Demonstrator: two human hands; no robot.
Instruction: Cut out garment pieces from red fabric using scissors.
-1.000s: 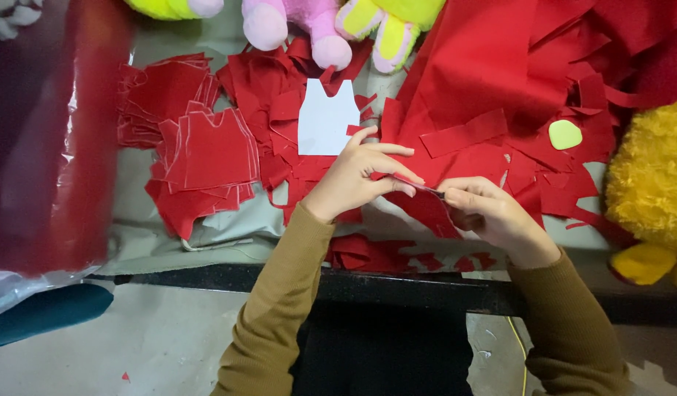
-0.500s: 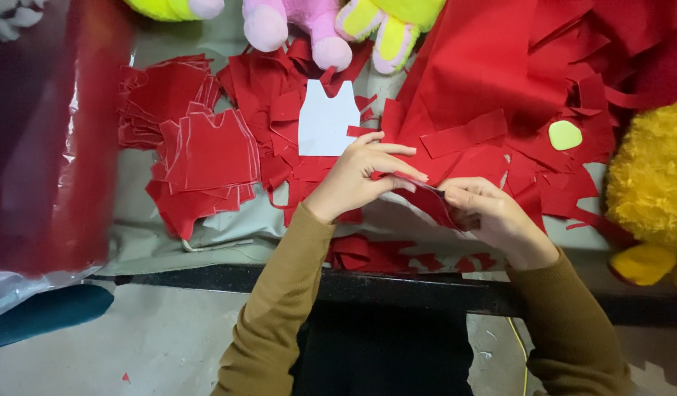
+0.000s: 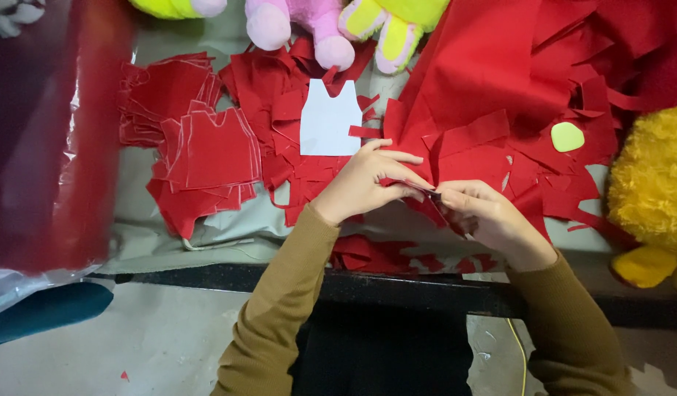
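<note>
- The left hand (image 3: 368, 183) and the right hand (image 3: 485, 216) meet over the near edge of the table (image 3: 140, 227); both pinch one small red felt piece (image 3: 412, 187) between thumb and fingertips, the left from above, the right at its near corner. Whether the right hand also holds a tool cannot be told.
- Judging by what lies around, much cutting looks done: a stack of cut red pieces (image 3: 206, 150), each shaped like a little sleeveless top, sits to the left, its edges neat and its surface matte and soft.
- Just beyond the hands lies a white paper template (image 3: 330, 121) of the same vest shape, flat and crisp on a litter of red scraps (image 3: 294, 183).
- To the right, a big uncut sheet of red fabric (image 3: 485, 66) drapes in folds with jagged cut edges, so a good deal appears left to work; a small pale green cutout (image 3: 566, 136) rests on it.
- Farthest off sit fluffy plush toys: a pink one (image 3: 309, 22) at the top, a yellow one (image 3: 650, 191) at the right edge.
</note>
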